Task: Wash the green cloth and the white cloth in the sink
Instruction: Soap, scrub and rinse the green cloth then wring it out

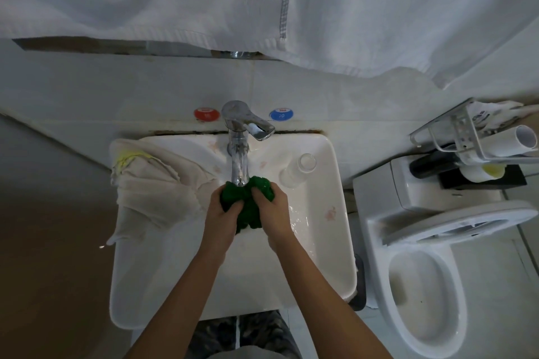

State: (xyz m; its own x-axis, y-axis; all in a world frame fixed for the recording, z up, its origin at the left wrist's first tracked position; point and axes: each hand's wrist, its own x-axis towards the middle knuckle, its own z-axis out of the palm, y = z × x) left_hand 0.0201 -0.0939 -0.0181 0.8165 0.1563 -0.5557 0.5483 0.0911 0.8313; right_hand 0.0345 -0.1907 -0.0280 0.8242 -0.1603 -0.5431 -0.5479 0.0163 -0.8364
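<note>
A white sink (326, 242) is seen from above. A bunched green cloth (248, 204) is gripped over the middle of the basin, directly under the spout of a chrome tap (239, 137) fixed at the sink's back edge. The left hand (223, 218) is curled around the cloth's left side, and the right hand (275, 214) is curled around its right side. A white cloth (151, 186) with a yellow stripe is draped over the sink's back left corner and left edge. A clear glass (299, 169) is stood near the back right corner. A toilet (423, 285) is placed to the right of the sink.
</note>
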